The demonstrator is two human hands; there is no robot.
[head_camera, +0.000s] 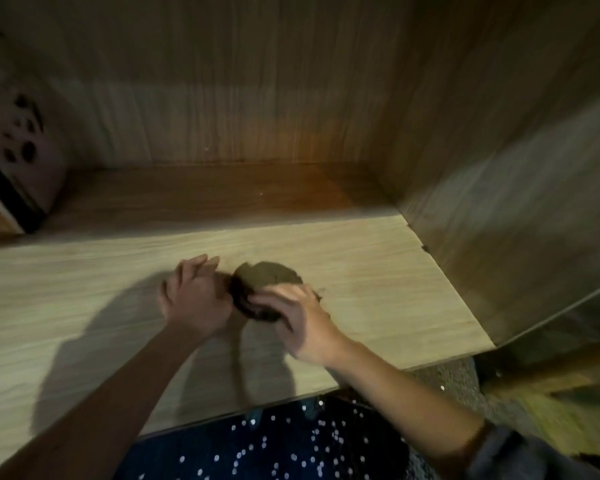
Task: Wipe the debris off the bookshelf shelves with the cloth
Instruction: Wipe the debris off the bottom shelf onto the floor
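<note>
Cloth (267,277) lay bunched on the shelf (361,258), nearer its front edge. Right hand (302,323) gripped it, fingers curled over the wad. Left hand (194,299) sat just beside, fingers nearly straight, holding nothing. Lit front looked clean; dim back strip unclear. Wiping judged partway; other shelves unseen.

Dim warm light is glowing on a wood-grain back panel (222,98) and side wall (492,161). Speckled grey floor (445,374) is showing lower right; a spotted box (25,147) is leaning far left.
</note>
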